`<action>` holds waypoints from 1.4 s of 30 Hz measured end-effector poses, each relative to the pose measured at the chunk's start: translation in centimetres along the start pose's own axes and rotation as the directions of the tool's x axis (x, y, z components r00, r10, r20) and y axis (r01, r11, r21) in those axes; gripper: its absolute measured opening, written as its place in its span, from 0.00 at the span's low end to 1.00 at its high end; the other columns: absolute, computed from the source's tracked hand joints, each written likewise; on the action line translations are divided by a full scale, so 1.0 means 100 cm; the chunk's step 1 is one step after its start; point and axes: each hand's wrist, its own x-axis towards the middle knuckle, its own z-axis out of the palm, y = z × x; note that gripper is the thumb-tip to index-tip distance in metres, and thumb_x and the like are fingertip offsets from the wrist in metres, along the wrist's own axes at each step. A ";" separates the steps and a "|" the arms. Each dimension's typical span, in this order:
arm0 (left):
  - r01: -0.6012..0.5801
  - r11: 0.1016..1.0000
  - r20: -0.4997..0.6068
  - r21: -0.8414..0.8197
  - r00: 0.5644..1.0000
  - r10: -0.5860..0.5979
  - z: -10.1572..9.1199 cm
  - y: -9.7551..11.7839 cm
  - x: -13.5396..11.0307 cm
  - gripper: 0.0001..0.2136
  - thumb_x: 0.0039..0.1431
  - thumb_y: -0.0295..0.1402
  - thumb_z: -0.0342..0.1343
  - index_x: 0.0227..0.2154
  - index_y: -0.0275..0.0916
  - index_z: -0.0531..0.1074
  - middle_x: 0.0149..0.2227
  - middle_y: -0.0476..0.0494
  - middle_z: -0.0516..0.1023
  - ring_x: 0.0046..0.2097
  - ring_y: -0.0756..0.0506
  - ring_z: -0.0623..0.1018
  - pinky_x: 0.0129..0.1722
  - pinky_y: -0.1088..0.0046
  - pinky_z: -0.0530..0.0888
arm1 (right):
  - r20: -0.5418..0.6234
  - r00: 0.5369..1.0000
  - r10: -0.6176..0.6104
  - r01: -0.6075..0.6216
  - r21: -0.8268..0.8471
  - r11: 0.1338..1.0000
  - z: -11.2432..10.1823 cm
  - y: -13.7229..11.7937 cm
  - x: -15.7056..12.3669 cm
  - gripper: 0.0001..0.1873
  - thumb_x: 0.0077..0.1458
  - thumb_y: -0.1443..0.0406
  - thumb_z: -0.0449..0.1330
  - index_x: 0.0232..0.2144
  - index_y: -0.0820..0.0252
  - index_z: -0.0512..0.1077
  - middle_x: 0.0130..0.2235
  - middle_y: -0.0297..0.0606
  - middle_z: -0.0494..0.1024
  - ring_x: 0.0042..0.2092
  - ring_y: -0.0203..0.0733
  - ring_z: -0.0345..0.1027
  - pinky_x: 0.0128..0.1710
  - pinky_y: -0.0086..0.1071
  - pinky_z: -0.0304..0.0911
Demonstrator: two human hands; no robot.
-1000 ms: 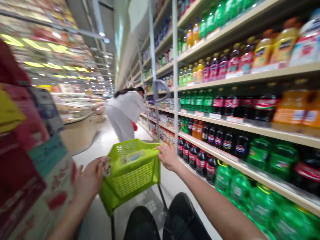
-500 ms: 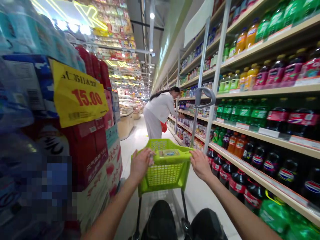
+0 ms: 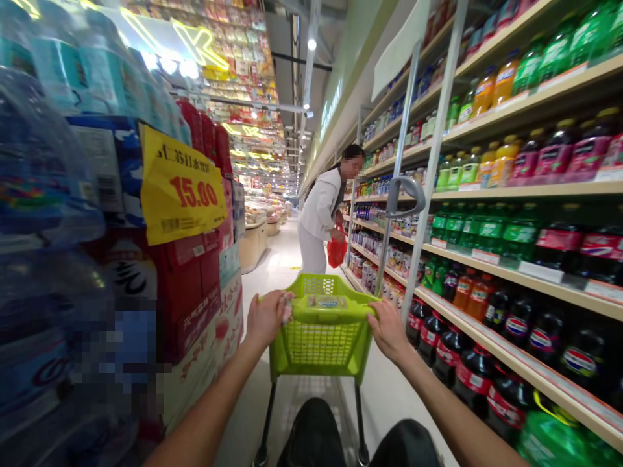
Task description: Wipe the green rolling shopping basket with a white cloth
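Note:
A lime-green shopping cart (image 3: 318, 344) stands in front of me, its handle bar facing my body. Wrapped round the handle's left end is my left hand (image 3: 267, 318), with a small pale, crumpled-looking item beside its fingers that I cannot make out. My right hand (image 3: 389, 327) grips the right end of the same handle. A label panel sits on the handle between both hands. Through the mesh, the basket's contents do not show clearly.
Shelves of soda bottles (image 3: 530, 331) line the right side, with a metal pole and grey loop handle (image 3: 406, 196) at their edge. Stacked drink cartons (image 3: 187, 292) and a yellow price sign (image 3: 182, 188) flank the left. Ahead, a person in white (image 3: 318, 207) holds a red bag (image 3: 337, 250).
The person ahead has straightened up from bending at the shelf, and the red bag is now in front of them. My view has shifted slightly left; both hands stay on the handle.

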 end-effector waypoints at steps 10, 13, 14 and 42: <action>0.026 0.999 -0.108 0.044 0.994 -0.021 -0.012 -0.030 -0.013 0.13 0.58 0.33 0.39 0.30 0.38 0.70 0.30 0.45 0.74 0.35 0.46 0.72 0.37 0.70 0.64 | 0.028 0.998 -0.049 0.051 -0.055 0.997 -0.005 -0.042 -0.001 0.17 0.54 0.57 0.48 0.38 0.61 0.68 0.39 0.42 0.73 0.45 0.47 0.62 0.45 0.41 0.51; 0.061 0.996 -0.218 0.062 0.975 -0.046 -0.012 -0.049 -0.021 0.12 0.57 0.33 0.40 0.27 0.39 0.69 0.28 0.45 0.73 0.34 0.45 0.71 0.35 0.69 0.63 | 0.121 0.985 -0.121 0.133 -0.098 0.986 -0.005 -0.060 0.009 0.16 0.56 0.58 0.47 0.36 0.60 0.70 0.35 0.39 0.74 0.41 0.44 0.64 0.47 0.40 0.47; 0.071 0.995 -0.242 0.068 0.969 -0.053 -0.013 -0.056 -0.021 0.12 0.57 0.33 0.40 0.27 0.39 0.68 0.28 0.45 0.73 0.34 0.45 0.71 0.35 0.69 0.63 | 0.161 0.978 -0.135 0.154 -0.107 0.982 -0.003 -0.067 0.013 0.16 0.56 0.59 0.46 0.34 0.59 0.70 0.33 0.38 0.75 0.39 0.43 0.65 0.46 0.39 0.47; -0.243 0.969 -0.097 -0.031 0.966 0.239 0.076 0.051 0.039 0.10 0.60 0.33 0.43 0.32 0.37 0.68 0.36 0.40 0.73 0.43 0.44 0.70 0.46 0.64 0.65 | 0.037 0.998 -0.045 0.053 -0.287 0.956 0.070 -0.056 0.070 0.19 0.57 0.64 0.42 0.29 0.61 0.72 0.26 0.41 0.74 0.29 0.42 0.64 0.30 0.33 0.48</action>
